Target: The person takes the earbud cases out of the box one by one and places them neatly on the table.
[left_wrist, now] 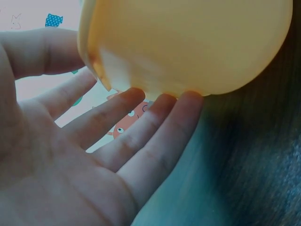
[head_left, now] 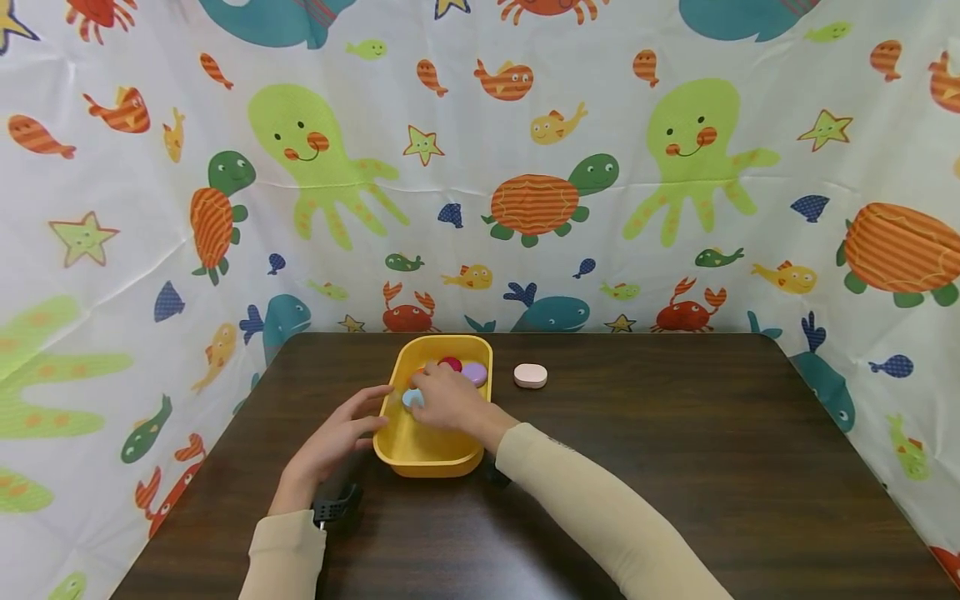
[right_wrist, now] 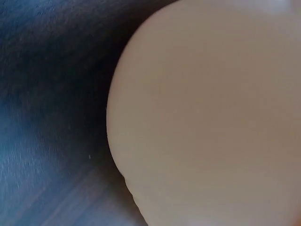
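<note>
A yellow rectangular container [head_left: 431, 460] with rounded corners stands on the dark table. My left hand [head_left: 341, 437] is at its left side, fingers spread and mostly straight; in the left wrist view the fingertips [left_wrist: 190, 101] touch the container's outer wall [left_wrist: 197, 47]. My right hand [head_left: 450, 400] reaches down inside the container. Beside its fingers lie a light blue round piece [head_left: 412, 398] and an orange piece [head_left: 420, 370], partly covered. A red piece [head_left: 451, 363] and a purple piece [head_left: 475, 372] lie behind the hand. Whether the right fingers pinch anything is hidden.
To the right of the container, a pale pink oval piece [head_left: 530, 376] lies on the table [head_left: 675, 433]. A curtain with sea animals [head_left: 450, 208] hangs behind the table and on both sides. A blurred beige surface [right_wrist: 202, 113] fills most of the right wrist view.
</note>
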Available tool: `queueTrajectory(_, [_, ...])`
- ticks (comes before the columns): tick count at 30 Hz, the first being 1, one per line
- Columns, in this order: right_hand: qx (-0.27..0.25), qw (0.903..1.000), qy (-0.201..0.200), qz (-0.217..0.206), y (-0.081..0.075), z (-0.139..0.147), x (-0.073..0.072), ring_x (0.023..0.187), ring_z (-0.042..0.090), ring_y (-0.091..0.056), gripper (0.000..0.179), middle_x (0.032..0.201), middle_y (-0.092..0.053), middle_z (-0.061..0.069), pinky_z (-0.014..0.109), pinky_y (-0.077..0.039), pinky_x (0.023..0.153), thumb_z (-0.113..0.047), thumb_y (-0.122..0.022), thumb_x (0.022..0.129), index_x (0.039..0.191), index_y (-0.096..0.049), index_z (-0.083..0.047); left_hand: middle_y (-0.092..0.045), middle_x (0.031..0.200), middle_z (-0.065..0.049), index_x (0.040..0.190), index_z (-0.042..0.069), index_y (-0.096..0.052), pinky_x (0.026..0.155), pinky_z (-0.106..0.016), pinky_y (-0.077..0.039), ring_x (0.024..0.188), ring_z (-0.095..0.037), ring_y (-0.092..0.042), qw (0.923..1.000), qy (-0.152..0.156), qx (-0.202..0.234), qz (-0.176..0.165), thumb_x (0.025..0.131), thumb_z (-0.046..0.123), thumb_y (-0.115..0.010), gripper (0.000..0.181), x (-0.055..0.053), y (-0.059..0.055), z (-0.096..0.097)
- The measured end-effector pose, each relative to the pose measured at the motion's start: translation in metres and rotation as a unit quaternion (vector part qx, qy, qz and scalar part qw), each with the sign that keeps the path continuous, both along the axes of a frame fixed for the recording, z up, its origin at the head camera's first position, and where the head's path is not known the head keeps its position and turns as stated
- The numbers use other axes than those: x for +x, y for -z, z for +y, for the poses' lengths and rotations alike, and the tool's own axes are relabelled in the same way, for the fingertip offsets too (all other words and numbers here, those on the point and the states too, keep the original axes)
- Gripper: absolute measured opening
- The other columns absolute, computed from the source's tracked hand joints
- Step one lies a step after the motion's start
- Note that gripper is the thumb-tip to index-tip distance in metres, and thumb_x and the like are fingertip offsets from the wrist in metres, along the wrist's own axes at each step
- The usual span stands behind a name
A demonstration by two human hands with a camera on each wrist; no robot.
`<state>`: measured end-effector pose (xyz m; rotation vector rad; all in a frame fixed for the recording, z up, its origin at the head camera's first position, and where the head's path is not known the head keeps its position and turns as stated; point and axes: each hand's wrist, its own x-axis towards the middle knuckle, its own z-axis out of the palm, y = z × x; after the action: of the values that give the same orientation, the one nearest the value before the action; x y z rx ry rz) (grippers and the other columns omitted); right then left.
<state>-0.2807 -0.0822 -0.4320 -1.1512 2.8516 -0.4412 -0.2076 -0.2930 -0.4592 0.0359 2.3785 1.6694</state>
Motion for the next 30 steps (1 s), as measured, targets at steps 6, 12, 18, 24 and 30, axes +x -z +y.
queueTrajectory(6, [0.023, 0.9996, -0.009, -0.012, 0.005, -0.004, 0.001, 0.115, 0.018, -0.056, 0.045, 0.132, -0.062, 0.0, 0.034, -0.05, 0.103, -0.039, -0.071, 0.093, 0.133, -0.065, -0.019, -0.03, 0.16, -0.021, 0.157, 0.016, -0.033, 0.107, -0.056, -0.045, 0.139, -0.043, -0.041, 1.0, 0.004, -0.002, 0.002, 0.104, 0.021, -0.055, 0.058, 0.0, -0.002, 0.002])
queueTrajectory(12, [0.034, 0.9989, -0.007, -0.031, 0.01, -0.005, 0.002, 0.109, 0.017, -0.055, 0.044, 0.127, -0.062, 0.0, 0.034, -0.049, 0.103, -0.038, -0.071, 0.093, 0.132, -0.066, -0.018, -0.029, 0.161, -0.022, 0.157, 0.015, -0.033, 0.107, -0.057, -0.044, 0.141, -0.044, -0.039, 1.0, 0.008, 0.004, 0.003, 0.104, 0.021, -0.055, 0.058, 0.001, -0.005, 0.004])
queueTrajectory(18, [0.037, 0.9984, -0.005, -0.043, 0.011, -0.006, 0.002, 0.111, 0.017, -0.055, 0.043, 0.129, -0.06, 0.0, 0.035, -0.048, 0.106, -0.036, -0.072, 0.093, 0.131, -0.067, -0.017, -0.028, 0.162, -0.021, 0.158, 0.015, -0.032, 0.107, -0.057, -0.045, 0.141, -0.043, -0.038, 1.0, 0.007, 0.006, 0.004, 0.104, 0.021, -0.056, 0.059, 0.0, -0.004, 0.004])
queueTrajectory(24, [0.038, 0.9982, -0.018, -0.044, 0.012, -0.006, 0.002, 0.107, 0.015, -0.055, 0.041, 0.123, -0.058, -0.001, 0.033, -0.048, 0.105, -0.034, -0.075, 0.091, 0.128, -0.069, -0.017, -0.026, 0.162, -0.022, 0.158, 0.015, -0.032, 0.107, -0.057, -0.044, 0.142, -0.044, -0.037, 1.0, 0.006, 0.002, 0.005, 0.104, 0.022, -0.056, 0.06, 0.001, -0.004, 0.003])
queueTrajectory(30, [0.032, 0.9982, -0.033, -0.04, 0.012, -0.007, 0.005, 0.104, 0.014, -0.052, 0.039, 0.117, -0.057, -0.002, 0.031, -0.049, 0.103, -0.031, -0.076, 0.089, 0.124, -0.07, -0.016, -0.028, 0.162, -0.019, 0.158, 0.017, -0.033, 0.108, -0.056, -0.044, 0.141, -0.042, -0.039, 1.0, -0.002, -0.003, 0.002, 0.103, 0.024, -0.057, 0.06, 0.002, -0.002, 0.001])
